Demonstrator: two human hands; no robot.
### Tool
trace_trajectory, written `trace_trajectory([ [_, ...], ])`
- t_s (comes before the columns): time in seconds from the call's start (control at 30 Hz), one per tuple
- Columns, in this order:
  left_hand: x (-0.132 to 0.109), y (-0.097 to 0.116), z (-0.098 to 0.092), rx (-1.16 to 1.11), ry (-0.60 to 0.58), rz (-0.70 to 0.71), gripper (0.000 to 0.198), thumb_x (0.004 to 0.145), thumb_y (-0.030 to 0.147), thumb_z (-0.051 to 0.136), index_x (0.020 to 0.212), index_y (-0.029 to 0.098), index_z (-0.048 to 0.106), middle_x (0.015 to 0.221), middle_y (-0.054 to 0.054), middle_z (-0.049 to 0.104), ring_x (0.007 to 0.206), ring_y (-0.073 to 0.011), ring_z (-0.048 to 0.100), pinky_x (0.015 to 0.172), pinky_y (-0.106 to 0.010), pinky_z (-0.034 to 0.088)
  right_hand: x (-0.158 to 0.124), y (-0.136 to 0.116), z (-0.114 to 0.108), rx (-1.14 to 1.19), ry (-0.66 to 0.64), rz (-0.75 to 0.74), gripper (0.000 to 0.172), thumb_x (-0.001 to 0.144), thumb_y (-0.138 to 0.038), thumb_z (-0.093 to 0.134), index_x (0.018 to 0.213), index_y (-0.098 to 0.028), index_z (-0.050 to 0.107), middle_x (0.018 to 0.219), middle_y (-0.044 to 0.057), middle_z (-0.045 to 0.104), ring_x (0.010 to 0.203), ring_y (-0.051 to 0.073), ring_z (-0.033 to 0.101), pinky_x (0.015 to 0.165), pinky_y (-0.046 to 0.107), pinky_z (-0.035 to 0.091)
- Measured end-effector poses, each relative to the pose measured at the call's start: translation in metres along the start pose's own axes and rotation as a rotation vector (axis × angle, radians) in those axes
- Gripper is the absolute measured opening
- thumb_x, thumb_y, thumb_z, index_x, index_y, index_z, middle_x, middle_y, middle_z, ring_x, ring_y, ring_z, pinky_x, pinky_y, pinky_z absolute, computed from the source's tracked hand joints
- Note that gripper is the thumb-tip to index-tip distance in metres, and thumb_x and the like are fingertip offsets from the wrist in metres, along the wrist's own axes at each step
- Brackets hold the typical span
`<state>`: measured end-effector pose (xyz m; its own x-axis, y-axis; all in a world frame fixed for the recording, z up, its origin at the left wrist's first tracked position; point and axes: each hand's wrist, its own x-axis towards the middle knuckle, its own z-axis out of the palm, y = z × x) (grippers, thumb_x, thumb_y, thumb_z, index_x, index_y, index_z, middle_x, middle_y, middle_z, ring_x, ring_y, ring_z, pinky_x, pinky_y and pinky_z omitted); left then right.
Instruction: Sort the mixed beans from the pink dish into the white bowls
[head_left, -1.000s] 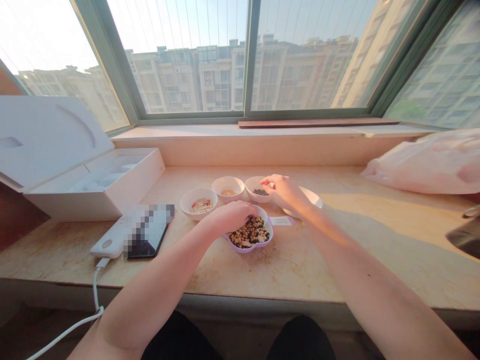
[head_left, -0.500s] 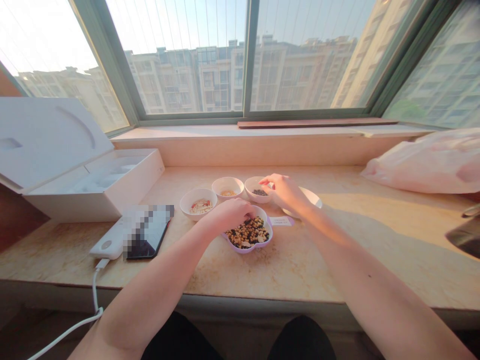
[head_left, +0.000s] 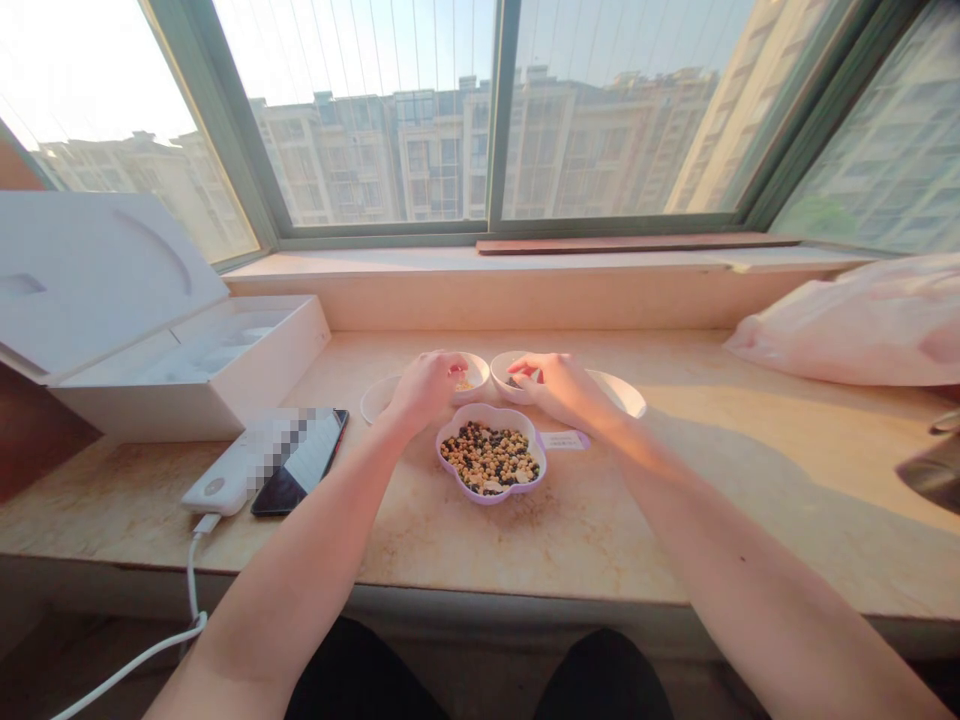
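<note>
A purple flower-shaped bowl [head_left: 491, 496] of mixed dark and yellow beans sits in front of me on the stone ledge. Behind it stand small white bowls. My left hand [head_left: 424, 388] hovers over the white bowl of yellow grains [head_left: 478, 373], fingers curled together; what they hold is hidden. It covers part of the leftmost white bowl [head_left: 373, 400]. My right hand [head_left: 556, 386] rests at the white bowl of dark beans [head_left: 501, 362], fingertips pinched at its contents. Another white bowl [head_left: 627, 396] shows behind my right wrist.
An open white box [head_left: 187, 365] stands at the left, with a phone [head_left: 300, 470] and a power bank [head_left: 217, 486] on a white cable [head_left: 187, 590] beside it. A small label [head_left: 562, 440] lies right of the purple bowl. A pink plastic bag [head_left: 862, 325] lies at the right.
My left hand has lifted out of the purple bowl and moved back to the bowl of yellow grains. My right hand has stayed at the dark-bean bowl, dipping slightly lower.
</note>
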<state>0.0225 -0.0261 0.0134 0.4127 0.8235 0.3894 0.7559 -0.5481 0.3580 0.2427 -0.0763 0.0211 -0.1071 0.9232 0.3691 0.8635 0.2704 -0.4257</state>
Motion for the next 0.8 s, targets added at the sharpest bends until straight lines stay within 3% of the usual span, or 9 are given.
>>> trace_trajectory([
  [0.17,-0.001,-0.005,0.004,0.116,-0.043,-0.046,0.03,0.097,0.017,0.049,0.098,0.017,0.078,0.105,-0.012,0.078,0.097,-0.0251,0.069,0.091,-0.035,0.05,-0.005,-0.007,0.004,0.018,-0.234,-0.099,0.022,0.091,-0.027,0.061,0.096,-0.024,0.083,0.082,0.003,0.077,0.073,0.019,0.067,0.068,0.029,0.049],
  [0.33,-0.001,-0.008,0.005,0.157,-0.062,-0.041,0.037,0.098,0.015,0.045,0.114,0.02,0.077,0.118,-0.012,0.074,0.107,-0.0258,0.067,0.097,-0.037,0.049,-0.011,-0.017,0.018,-0.069,-0.386,-0.232,0.026,0.088,-0.017,0.059,0.09,-0.024,0.084,0.085,0.004,0.079,0.077,0.02,0.069,0.071,0.03,0.048],
  [0.53,-0.002,-0.002,-0.001,0.144,-0.062,-0.051,0.035,0.096,0.016,0.047,0.116,0.019,0.076,0.118,-0.012,0.074,0.107,-0.0263,0.067,0.096,-0.037,0.049,-0.012,-0.015,0.034,-0.241,-0.4,-0.362,0.03,0.088,-0.011,0.057,0.081,-0.023,0.084,0.084,0.007,0.079,0.077,0.023,0.07,0.077,0.034,0.048],
  [0.63,-0.002,0.001,-0.003,0.127,-0.07,-0.047,0.032,0.095,0.017,0.049,0.114,0.019,0.076,0.117,-0.011,0.074,0.103,-0.0251,0.068,0.095,-0.036,0.049,-0.013,-0.014,0.037,-0.269,-0.393,-0.364,0.031,0.087,-0.009,0.056,0.077,-0.023,0.082,0.082,0.007,0.079,0.076,0.024,0.069,0.077,0.034,0.047],
  [0.8,-0.003,0.003,-0.001,0.135,-0.068,-0.028,0.031,0.096,0.018,0.049,0.111,0.019,0.076,0.117,-0.011,0.074,0.103,-0.025,0.068,0.093,-0.036,0.05,-0.013,-0.014,0.041,-0.252,-0.402,-0.325,0.031,0.087,-0.009,0.054,0.088,-0.024,0.081,0.089,0.005,0.08,0.083,0.025,0.069,0.073,0.033,0.045],
])
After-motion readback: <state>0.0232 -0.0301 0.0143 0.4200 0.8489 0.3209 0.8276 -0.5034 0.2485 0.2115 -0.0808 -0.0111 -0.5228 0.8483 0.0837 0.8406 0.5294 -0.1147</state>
